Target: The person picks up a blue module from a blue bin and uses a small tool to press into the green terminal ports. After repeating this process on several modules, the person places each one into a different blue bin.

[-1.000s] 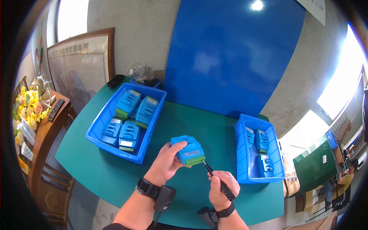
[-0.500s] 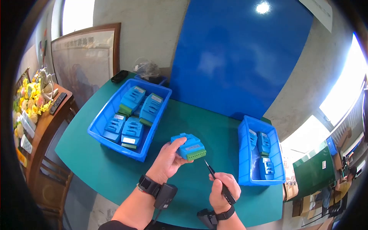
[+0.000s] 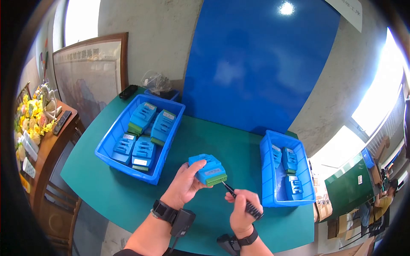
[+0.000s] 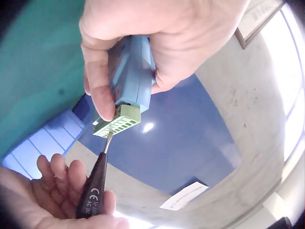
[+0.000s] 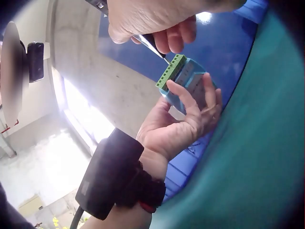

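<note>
Table (image 3: 106, 187) shows green on my feed; blue board (image 3: 256, 64) stands past its far edge; toward the table's near edge, left hand (image 3: 183, 185) grips blue module (image 3: 215, 167), right hand (image 3: 243, 211) grips screwdriver (image 4: 96, 179).

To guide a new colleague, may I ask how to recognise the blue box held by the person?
Find the green table and look between its left bin and right bin. There, the left hand's grip holds a blue box with a green strip. The similar boxes lie in the bins; only this one has a screwdriver at its strip.
</note>
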Motion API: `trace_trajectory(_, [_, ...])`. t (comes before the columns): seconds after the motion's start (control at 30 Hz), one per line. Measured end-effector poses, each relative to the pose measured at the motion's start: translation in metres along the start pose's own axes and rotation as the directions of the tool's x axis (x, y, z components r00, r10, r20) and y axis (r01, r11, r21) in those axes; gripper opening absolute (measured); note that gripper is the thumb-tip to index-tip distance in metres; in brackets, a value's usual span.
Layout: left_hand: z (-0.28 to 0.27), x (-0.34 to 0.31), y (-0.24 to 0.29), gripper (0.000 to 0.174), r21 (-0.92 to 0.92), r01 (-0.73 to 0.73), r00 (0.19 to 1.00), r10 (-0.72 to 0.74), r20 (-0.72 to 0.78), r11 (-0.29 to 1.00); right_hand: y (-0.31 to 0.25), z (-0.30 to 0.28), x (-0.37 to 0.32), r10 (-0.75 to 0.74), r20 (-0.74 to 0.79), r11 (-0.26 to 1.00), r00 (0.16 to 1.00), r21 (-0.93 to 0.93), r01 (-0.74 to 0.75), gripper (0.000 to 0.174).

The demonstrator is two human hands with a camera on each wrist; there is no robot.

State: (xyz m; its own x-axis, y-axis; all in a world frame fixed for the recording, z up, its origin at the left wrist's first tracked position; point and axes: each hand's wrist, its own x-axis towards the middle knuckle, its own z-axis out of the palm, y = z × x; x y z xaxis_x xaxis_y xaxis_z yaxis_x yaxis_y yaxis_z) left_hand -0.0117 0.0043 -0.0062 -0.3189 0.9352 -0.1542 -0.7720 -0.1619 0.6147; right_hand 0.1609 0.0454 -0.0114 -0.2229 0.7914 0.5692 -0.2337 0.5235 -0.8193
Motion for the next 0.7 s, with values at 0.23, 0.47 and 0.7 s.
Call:
trace_trajectory(0.23, [-0.003,0.001,-0.004,0.041,0.011,-0.010,0.999,0.010,-0.041,1.000,-0.005,-0.002,0.013,0.333,0.011,0.924,0.943,0.195,-0.329,0.028])
trace_trajectory(0.47, [-0.004,0.001,-0.005,0.041,-0.009,0.045,0.999,-0.045,-0.020,0.999,-0.010,-0.004,0.007,0.315,-0.077,0.930,0.946,0.222,-0.292,0.017])
trace_trajectory(0.7, [-0.005,0.002,-0.004,0.042,-0.021,-0.025,0.996,0.023,-0.087,0.999,-0.015,-0.010,0.004,-0.197,0.154,0.955,0.968,-0.195,0.225,0.015])
